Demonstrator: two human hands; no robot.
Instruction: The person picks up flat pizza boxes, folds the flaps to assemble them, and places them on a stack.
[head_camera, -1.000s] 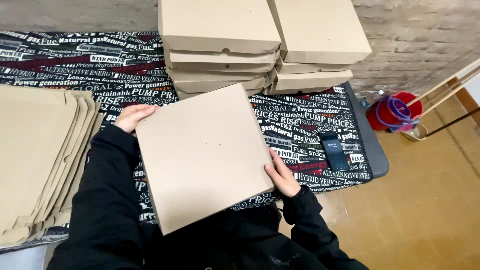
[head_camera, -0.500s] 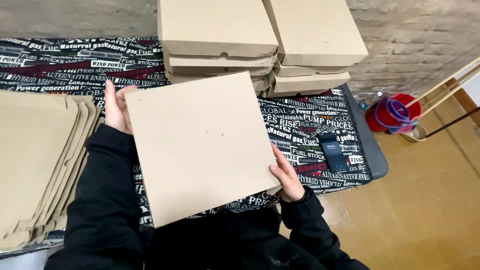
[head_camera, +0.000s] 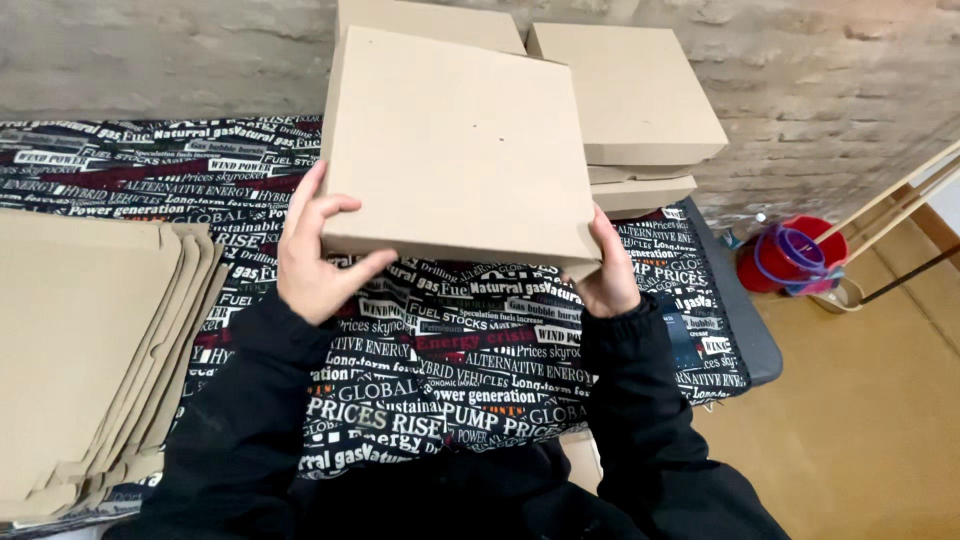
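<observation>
A flat, square brown cardboard box (head_camera: 455, 140) is held up above the table, lifted toward the stacks at the back. My left hand (head_camera: 315, 255) grips its near left corner, thumb underneath. My right hand (head_camera: 605, 270) grips its near right corner. Both arms wear black sleeves. The held box hides most of the left stack of closed cardboard boxes (head_camera: 430, 20) behind it. A second stack of closed boxes (head_camera: 630, 100) stands to the right, against the brick wall.
The table carries a black cloth with printed words (head_camera: 450, 360). A pile of flat unfolded cardboard blanks (head_camera: 90, 340) lies at the left. A red bucket (head_camera: 795, 255) and wooden poles (head_camera: 900, 215) stand on the floor at the right.
Both hands have raised the box off the table and carried it away from me toward the back stacks. The camera has tilted up with it.
</observation>
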